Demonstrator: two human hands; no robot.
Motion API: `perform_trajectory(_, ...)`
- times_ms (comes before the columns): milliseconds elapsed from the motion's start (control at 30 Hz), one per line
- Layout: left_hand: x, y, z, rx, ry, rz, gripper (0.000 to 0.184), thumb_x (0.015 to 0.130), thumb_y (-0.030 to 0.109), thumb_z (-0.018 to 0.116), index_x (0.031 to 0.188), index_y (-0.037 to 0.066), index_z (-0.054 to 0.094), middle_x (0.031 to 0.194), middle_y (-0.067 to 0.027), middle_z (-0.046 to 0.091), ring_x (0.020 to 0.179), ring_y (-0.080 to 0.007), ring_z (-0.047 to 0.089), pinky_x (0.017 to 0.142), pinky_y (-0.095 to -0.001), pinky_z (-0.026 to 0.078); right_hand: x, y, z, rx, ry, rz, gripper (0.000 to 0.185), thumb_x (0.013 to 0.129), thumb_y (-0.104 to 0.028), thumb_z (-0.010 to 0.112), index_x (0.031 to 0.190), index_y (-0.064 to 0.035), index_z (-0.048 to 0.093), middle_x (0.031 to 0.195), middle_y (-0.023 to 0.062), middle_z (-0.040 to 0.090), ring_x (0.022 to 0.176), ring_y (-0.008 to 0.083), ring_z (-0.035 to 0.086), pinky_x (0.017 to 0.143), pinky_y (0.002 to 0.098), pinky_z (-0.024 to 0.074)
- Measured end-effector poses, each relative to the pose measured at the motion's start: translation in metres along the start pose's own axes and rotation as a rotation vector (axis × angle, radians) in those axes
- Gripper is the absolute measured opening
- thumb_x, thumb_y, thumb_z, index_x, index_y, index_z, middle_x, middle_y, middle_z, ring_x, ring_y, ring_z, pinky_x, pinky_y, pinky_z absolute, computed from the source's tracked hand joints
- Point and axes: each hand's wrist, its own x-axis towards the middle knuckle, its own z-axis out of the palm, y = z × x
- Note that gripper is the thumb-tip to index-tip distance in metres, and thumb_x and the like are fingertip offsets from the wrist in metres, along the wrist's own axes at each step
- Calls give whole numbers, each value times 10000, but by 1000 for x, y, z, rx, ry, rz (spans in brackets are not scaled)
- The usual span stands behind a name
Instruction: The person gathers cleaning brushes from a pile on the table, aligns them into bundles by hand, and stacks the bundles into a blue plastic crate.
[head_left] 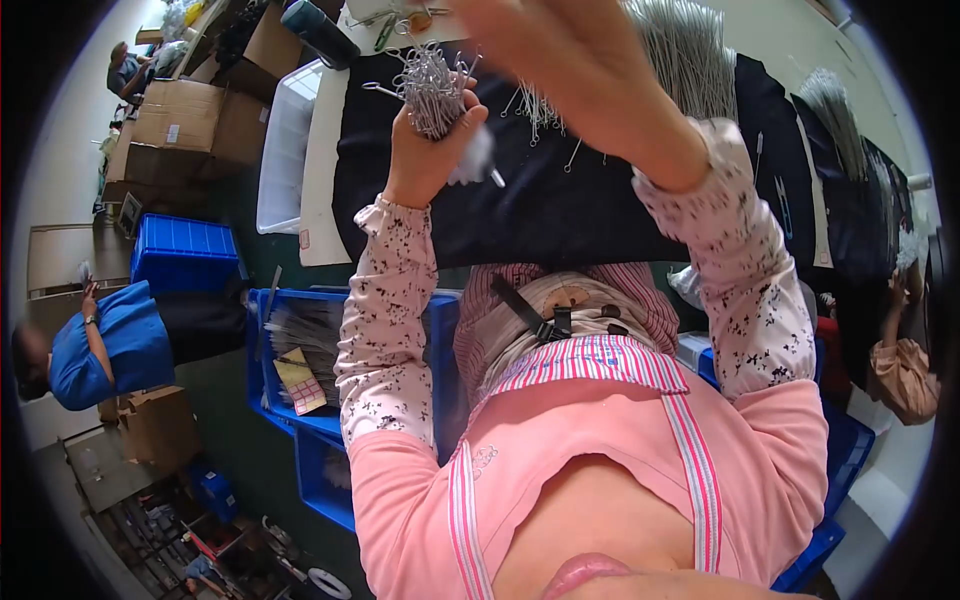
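My left hand (425, 155) is closed round a bundle of looped-end wire brushes (432, 100), held above the table's left part. Their metal loops crowd together at the top of the fist, and a whitish tuft (474, 160) shows below the fingers. High in the view and close to the camera, my right hand (540, 40) is smeared by motion, its fingertips partly out of the frame. Behind that hand and forearm, many looped wires (540, 112) lie on the dark cloth (480, 220), with a dense pile of wire stems (685, 45) beside them.
A white plastic bin (290, 150) stands left of the table, with a dark bottle (320, 32) near it. Blue tweezers (783, 207) lie at the right. A blue crate (300, 350) of wires is at my side. Co-workers sit at left (110, 340) and right (905, 350).
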Motion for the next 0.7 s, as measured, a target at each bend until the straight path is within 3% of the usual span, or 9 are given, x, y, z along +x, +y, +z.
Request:
perform_trajectory(133,-2,-26,-5,110,79,99,235,778,7,721,996,0,634,918,-32,649,830,-100,600,731,-249,498,23,51,59,-429,-35,-506,356,840,-329,663,1058,-49,638,958,121,651,904,269,634,721,373,528)
perform_trajectory(200,-5,-33,-6,204,239,186,280,766,-7,736,1025,0,632,976,-43,649,866,-104,604,767,-246,499,-4,87,87,-498,-664,-302,413,852,-351,643,1149,-69,592,1091,138,622,1032,313,596,839,443,501)
perform_trajectory(300,2,-35,-16,-4,166,89,314,766,-13,732,1056,-4,611,918,-50,652,825,-119,622,750,-256,510,1,75,85,-422,-568,32,368,896,-339,574,1165,-89,611,1184,110,614,1156,278,548,920,359,464)
perform_trajectory(400,13,-15,-15,33,42,102,352,759,-20,733,1080,1,590,916,-56,646,808,-127,632,746,-259,516,37,68,90,-446,-268,-155,379,894,-389,551,1133,-104,625,1182,97,617,1241,259,474,977,369,426)
perform_trajectory(433,16,-15,-11,-167,54,79,314,757,-33,726,1047,3,610,937,-56,647,795,-126,639,732,-256,520,51,60,80,-335,-296,-243,394,897,-401,511,1117,-96,631,1124,120,631,1161,261,514,968,390,402)
perform_trajectory(533,13,-5,-4,-138,85,-7,341,771,-5,726,1082,7,587,870,-37,653,801,-99,614,717,-238,509,80,32,64,-275,-368,-567,404,914,-406,454,1112,-98,624,980,132,667,1052,270,580,948,437,383)
perform_trajectory(600,12,-7,-5,-22,38,48,299,784,7,714,1067,6,616,933,-42,648,843,-109,612,765,-252,497,63,53,81,-603,-411,-862,341,936,-368,502,1167,-132,588,922,65,683,1155,281,552,943,447,440)
perform_trajectory(633,11,-9,-7,36,17,76,279,791,13,709,1059,6,631,965,-44,646,865,-114,611,790,-259,491,36,73,93,-491,-374,-637,272,895,-313,559,1093,-148,644,969,50,685,1138,267,565,984,459,405)
perform_trajectory(700,10,-24,-11,-11,68,63,300,793,42,717,1077,4,629,982,-42,643,901,-110,597,814,-261,477,15,87,104,-830,-999,-320,261,813,-304,645,1030,-167,689,991,54,686,1121,240,578,1017,470,372)
